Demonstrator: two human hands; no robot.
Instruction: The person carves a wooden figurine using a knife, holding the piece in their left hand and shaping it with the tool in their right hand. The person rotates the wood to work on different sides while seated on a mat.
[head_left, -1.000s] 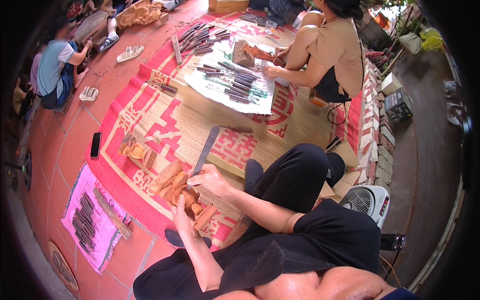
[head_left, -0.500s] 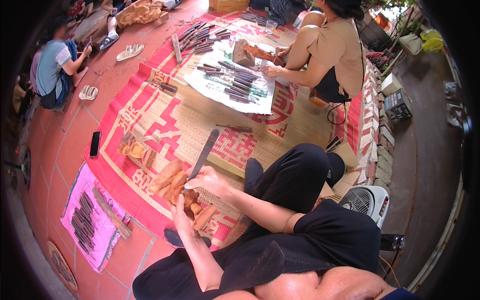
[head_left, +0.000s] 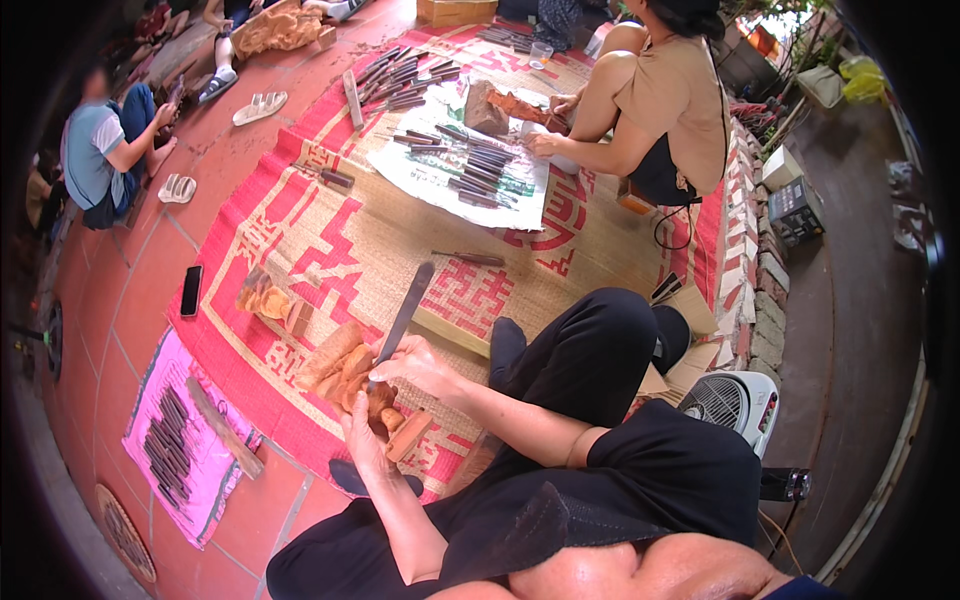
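above the red and tan mat (head_left: 400, 225), the carving (head_left: 350, 380) is held at a tilt, its broad end up and to the left, its flat base toward the lap. the left hand (head_left: 368, 445) grips its near side, fingers wrapped on the wood; the right hand (head_left: 420, 367) has its fingers closed round the lower part of a flat dark tool (head_left: 405, 312) that slants up and away. whether the tool's lower end presses the wood or lies just over it, i cannot tell

the likeliest trouble is a slip: the left thumb sits near the tool's lower end, so a stroke skidding off the curved wood could catch it. the carving seems to have no support but the left hand, so a hard push might twist it in the grip or chip a thin part. if dropped, it could hit the dark foot (head_left: 365, 478) below

as for writing, the white sheet (head_left: 390, 160) under the far chisels (head_left: 485, 165) bears green print, partly covered; the pink cloth (head_left: 170, 355) has marks along its edge and the dark box (head_left: 797, 210) has print, both too small to read. i see no label on the tool or the carving
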